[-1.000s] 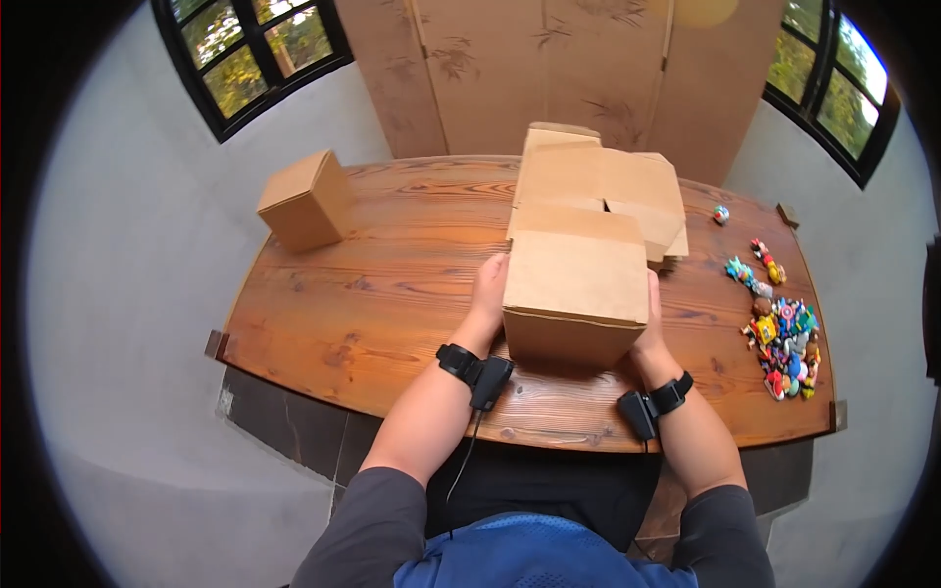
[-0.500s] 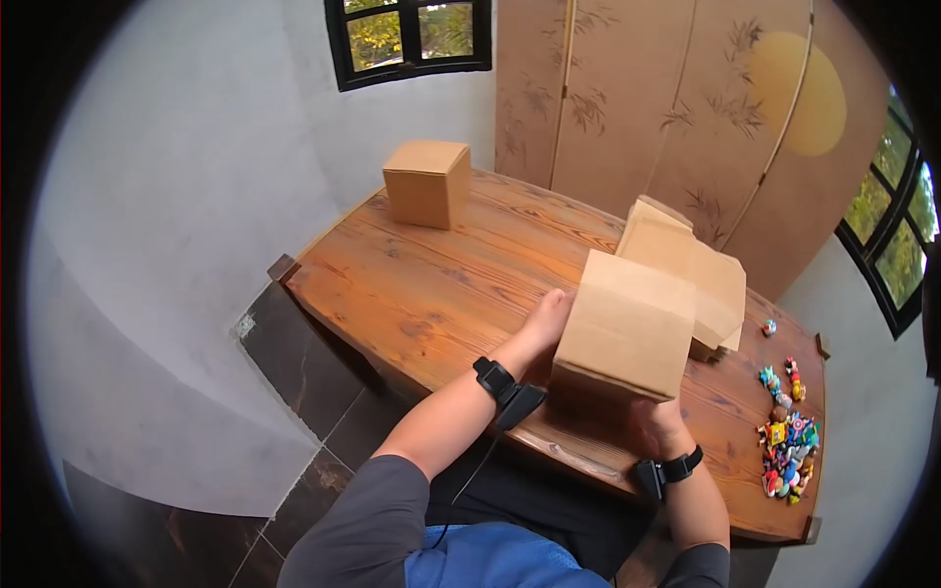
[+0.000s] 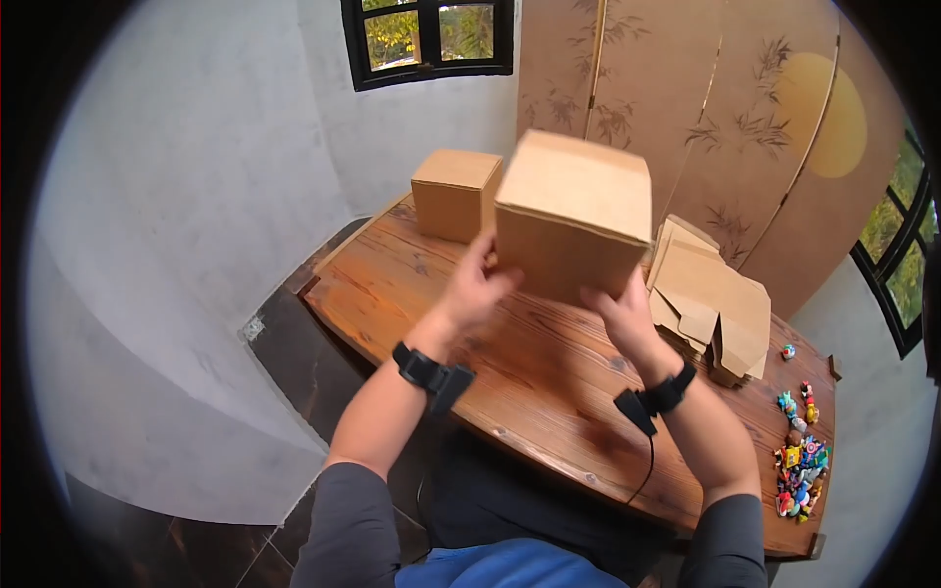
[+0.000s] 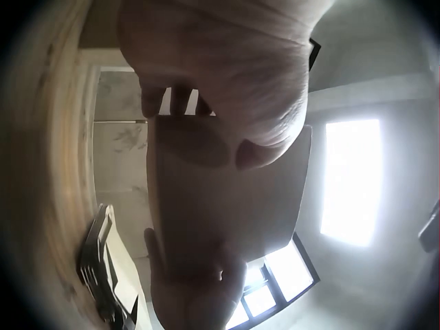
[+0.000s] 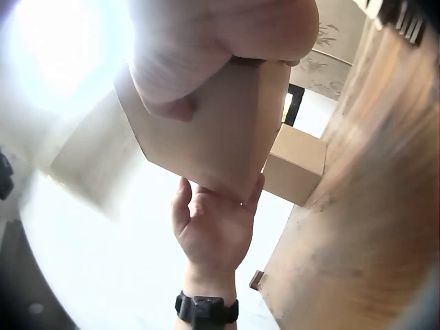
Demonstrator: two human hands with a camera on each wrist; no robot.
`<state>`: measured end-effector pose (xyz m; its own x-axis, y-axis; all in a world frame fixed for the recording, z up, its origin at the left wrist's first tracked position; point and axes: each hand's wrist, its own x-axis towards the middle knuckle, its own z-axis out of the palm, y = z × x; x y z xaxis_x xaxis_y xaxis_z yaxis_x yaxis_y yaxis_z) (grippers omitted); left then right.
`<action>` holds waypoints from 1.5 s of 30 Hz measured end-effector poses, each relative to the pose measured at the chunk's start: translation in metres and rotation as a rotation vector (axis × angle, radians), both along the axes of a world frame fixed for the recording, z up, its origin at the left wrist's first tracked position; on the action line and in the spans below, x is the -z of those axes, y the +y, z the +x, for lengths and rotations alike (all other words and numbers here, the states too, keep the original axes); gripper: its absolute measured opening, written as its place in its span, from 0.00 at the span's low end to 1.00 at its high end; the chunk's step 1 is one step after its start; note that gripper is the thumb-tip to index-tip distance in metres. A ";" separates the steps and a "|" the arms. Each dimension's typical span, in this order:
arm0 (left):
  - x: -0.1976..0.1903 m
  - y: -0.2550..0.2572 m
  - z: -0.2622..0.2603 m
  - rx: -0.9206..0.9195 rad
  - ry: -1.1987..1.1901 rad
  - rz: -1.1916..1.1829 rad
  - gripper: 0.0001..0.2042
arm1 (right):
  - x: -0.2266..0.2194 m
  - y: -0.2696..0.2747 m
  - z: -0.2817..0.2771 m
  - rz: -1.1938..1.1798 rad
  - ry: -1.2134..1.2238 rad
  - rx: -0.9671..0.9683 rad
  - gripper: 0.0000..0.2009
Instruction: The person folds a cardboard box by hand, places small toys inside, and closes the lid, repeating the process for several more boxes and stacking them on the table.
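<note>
A closed cardboard box (image 3: 573, 211) is held up above the table, tilted, between both hands. The left hand (image 3: 475, 289) grips its lower left side, thumb on the near face and fingers round the edge. On the lower right, the right hand (image 3: 624, 318) holds it the same way. From the left wrist view, the box (image 4: 206, 206) spans the space between the left hand (image 4: 220, 75) and the right hand (image 4: 199, 295). In the right wrist view, the right hand (image 5: 220, 48) is close up and the left hand (image 5: 216, 230) supports the opposite end.
A second closed box (image 3: 456, 196) stands at the table's far left corner. Flattened cardboard (image 3: 720, 309) lies at the right back of the wooden table (image 3: 520, 392). Small colourful toys (image 3: 802, 465) are heaped by the right edge, and a folding screen (image 3: 667, 98) stands behind.
Both hands have lifted the box and carried it leftward, away from the flattened cardboard and toward the second box. The head view has turned left.
</note>
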<state>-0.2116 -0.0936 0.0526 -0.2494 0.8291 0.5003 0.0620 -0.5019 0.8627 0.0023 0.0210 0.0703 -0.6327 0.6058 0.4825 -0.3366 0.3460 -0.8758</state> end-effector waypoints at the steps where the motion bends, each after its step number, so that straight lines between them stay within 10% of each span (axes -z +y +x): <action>1: -0.012 0.005 -0.020 -0.061 0.020 0.015 0.30 | -0.009 0.008 -0.019 -0.041 -0.055 -0.021 0.36; 15: -0.056 0.094 -0.231 -0.523 -0.152 0.019 0.18 | -0.040 0.095 -0.267 0.012 -0.114 -0.114 0.51; 24: 0.004 0.121 -0.245 -0.592 -0.225 -0.125 0.24 | -0.036 0.089 -0.250 -0.126 -0.397 -0.155 0.53; 34: -0.004 0.111 -0.125 -1.116 -0.181 0.193 0.41 | 0.007 0.077 -0.072 0.164 -0.392 0.117 0.47; 39: -0.004 0.112 -0.007 -0.822 -0.127 0.218 0.42 | 0.024 0.043 0.104 0.251 -0.630 0.624 0.45; 45: 0.022 0.134 0.122 -0.407 -0.377 0.021 0.40 | 0.094 0.088 0.272 0.079 -0.323 1.091 0.40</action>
